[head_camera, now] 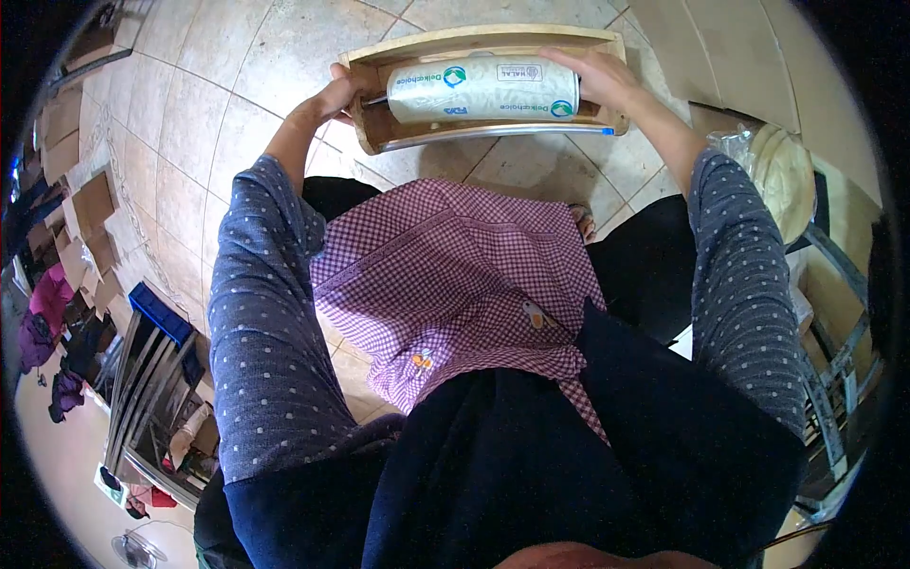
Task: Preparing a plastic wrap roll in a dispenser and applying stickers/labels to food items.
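A shallow wooden box (480, 37) is held just above or on the tiled floor, I cannot tell which. Inside it lies a roll of clear plastic film (483, 89), printed with green and blue logos and writing. Along the box's near edge runs a cutter rail (498, 131) with a small blue slider (608, 131) at its right end. My left hand (338, 94) grips the box's left end wall, beside a thin rod end. My right hand (597, 77) is at the roll's right end, fingers on its top edge; part of this hand hides the box's right wall.
Cardboard sheets (746, 53) lie at upper right. Beside my right arm are a bagged pale round stack (782, 181) and a metal frame (835, 370). On the left stand a blue-topped metal-legged stool (160, 313) and cardboard pieces (92, 206). Other people (50, 306) sit farther left.
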### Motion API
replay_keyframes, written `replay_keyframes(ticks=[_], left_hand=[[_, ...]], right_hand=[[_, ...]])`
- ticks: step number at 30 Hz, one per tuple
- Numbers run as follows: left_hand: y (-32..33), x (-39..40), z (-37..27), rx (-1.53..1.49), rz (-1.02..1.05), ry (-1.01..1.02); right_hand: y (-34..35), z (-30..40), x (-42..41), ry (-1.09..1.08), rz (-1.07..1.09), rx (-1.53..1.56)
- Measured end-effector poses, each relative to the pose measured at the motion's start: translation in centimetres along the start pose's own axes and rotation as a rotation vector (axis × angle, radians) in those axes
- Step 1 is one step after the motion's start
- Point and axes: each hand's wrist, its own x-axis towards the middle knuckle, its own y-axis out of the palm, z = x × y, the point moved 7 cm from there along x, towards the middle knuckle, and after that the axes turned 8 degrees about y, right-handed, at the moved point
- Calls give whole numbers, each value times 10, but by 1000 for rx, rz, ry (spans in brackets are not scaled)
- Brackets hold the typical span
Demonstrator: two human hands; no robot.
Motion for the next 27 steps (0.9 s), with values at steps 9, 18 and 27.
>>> replay_keyframes(ticks=[9,18,27], left_hand=[[-9,2,5,-10,44,13],[-67,-3,42,355,-205,394],[-1,4,-24,337,-227,302]], right_hand=[[20,2,11,63,132,135],[19,38,43,19,208,208],[54,2,10,238,133,162]])
